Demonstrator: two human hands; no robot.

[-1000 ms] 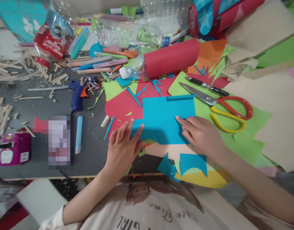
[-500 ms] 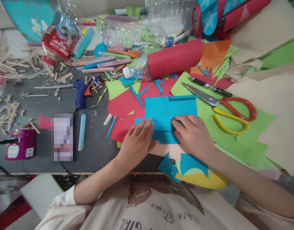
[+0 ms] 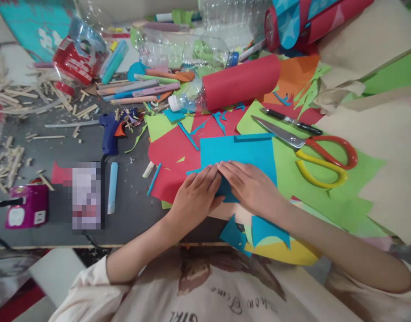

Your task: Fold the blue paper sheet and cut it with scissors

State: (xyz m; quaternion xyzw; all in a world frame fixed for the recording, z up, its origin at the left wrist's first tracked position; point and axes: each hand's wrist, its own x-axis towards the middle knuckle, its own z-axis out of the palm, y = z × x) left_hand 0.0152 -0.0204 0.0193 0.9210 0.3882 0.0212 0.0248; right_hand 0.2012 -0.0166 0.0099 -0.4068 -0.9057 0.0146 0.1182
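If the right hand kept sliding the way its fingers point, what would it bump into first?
The right hand points left across the blue paper, fingertips almost at the left hand. It would likely meet those fingers first; whether they already touch is unclear.

Both forearms converge at frame centre — left hand (image 3: pixel 195 197) and right hand (image 3: pixel 250 188) lie palms down, fingers extended and flat, fingertips touching side by side.

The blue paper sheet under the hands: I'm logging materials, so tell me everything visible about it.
The blue paper sheet is plain turquoise craft paper, roughly rectangular with straight far and right edges. It lies flat on red and green sheets. The left hand and right hand press side by side on its near part, hiding that edge. A narrow blue strip lies along its far edge.
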